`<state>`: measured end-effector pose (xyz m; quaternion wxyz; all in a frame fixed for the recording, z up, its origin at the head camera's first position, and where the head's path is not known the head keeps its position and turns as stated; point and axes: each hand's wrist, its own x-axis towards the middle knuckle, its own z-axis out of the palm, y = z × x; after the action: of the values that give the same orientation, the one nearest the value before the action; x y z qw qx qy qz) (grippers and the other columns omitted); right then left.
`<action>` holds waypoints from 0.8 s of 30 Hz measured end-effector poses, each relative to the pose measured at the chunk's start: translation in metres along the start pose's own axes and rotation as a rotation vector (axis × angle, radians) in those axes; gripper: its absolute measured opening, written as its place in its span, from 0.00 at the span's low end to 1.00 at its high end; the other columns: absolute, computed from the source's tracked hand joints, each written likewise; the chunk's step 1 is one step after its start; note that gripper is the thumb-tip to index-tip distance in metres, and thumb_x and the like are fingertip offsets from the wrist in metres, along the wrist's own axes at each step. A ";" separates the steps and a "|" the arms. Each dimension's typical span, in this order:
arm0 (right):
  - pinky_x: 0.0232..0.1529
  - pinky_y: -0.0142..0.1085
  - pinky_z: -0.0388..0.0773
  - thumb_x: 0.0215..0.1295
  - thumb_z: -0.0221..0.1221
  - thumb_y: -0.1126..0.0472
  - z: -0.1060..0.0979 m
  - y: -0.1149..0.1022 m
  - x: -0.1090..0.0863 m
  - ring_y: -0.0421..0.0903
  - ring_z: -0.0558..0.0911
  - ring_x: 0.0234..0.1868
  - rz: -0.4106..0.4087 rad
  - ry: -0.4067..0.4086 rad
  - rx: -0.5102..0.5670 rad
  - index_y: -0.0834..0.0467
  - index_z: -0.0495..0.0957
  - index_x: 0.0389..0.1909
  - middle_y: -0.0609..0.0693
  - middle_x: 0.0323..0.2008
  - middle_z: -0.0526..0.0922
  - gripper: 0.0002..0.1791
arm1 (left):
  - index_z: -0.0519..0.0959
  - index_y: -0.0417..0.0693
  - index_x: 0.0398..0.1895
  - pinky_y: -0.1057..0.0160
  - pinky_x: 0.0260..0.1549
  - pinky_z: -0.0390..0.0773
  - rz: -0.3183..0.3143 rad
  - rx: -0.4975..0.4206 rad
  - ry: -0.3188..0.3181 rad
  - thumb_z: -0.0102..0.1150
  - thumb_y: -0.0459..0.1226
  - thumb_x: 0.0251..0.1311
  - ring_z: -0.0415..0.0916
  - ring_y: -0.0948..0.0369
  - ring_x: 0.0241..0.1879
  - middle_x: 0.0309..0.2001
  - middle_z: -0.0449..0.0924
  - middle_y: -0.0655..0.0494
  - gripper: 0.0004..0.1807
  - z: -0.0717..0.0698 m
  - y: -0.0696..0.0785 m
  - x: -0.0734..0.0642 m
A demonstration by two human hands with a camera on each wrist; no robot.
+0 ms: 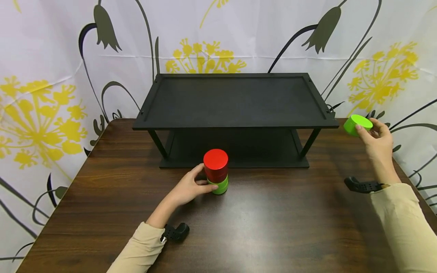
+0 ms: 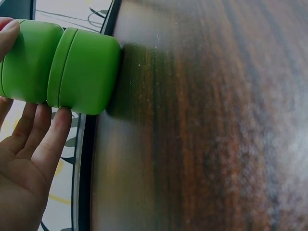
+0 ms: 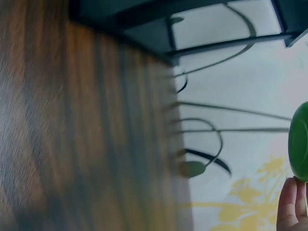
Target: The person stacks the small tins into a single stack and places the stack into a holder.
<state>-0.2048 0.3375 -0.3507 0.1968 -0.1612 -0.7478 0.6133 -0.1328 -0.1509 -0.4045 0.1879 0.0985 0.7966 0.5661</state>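
Just in front of the black two-tier shelf stands a stack of round containers, with a red one (image 1: 216,165) above green (image 1: 220,186). In the left wrist view, two green containers (image 2: 89,72) show one on the other, a thin seam around the lower one's lid. My left hand (image 1: 192,185) holds the stack from the left, thumb on the near side and fingers behind. Off the shelf's right end, my right hand (image 1: 379,140) grips a short green round container (image 1: 356,125) between thumb and fingers, raised above the table. Only its edge (image 3: 299,142) shows in the right wrist view.
The black shelf (image 1: 235,100) stands at the back of the brown wooden table (image 1: 273,227), its lower tier (image 1: 235,151) near the stack. A white curtain (image 1: 252,34) with yellow and grey plant prints hangs behind. Black camera straps sit at both wrists.
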 end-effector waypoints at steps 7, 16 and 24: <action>0.36 0.12 0.74 0.58 0.62 0.70 0.010 -0.019 -0.006 0.33 0.74 0.41 -0.020 0.048 0.356 0.50 0.74 0.43 0.43 0.41 0.72 0.16 | 0.62 0.56 0.67 0.52 0.59 0.77 0.009 0.003 -0.003 0.68 0.40 0.54 0.72 0.45 0.61 0.64 0.66 0.50 0.37 -0.001 0.000 0.000; 0.37 0.20 0.80 0.54 0.62 0.79 0.018 -0.041 -0.015 0.41 0.77 0.41 -0.126 0.022 0.673 0.62 0.77 0.42 0.53 0.43 0.73 0.16 | 0.61 0.56 0.67 0.52 0.59 0.77 0.015 -0.001 -0.006 0.68 0.40 0.55 0.72 0.45 0.61 0.65 0.66 0.50 0.37 0.000 0.001 0.000; 0.39 0.23 0.81 0.51 0.62 0.81 0.027 -0.062 -0.029 0.44 0.78 0.39 -0.250 -0.022 0.709 0.66 0.78 0.44 0.55 0.43 0.76 0.18 | 0.62 0.55 0.67 0.52 0.58 0.77 0.011 -0.003 -0.006 0.68 0.40 0.55 0.73 0.44 0.61 0.64 0.66 0.49 0.37 0.000 0.001 0.000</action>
<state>-0.1927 0.2884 -0.2974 0.3055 0.0161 -0.5049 0.8071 -0.1326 -0.1511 -0.4037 0.1874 0.1044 0.7946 0.5680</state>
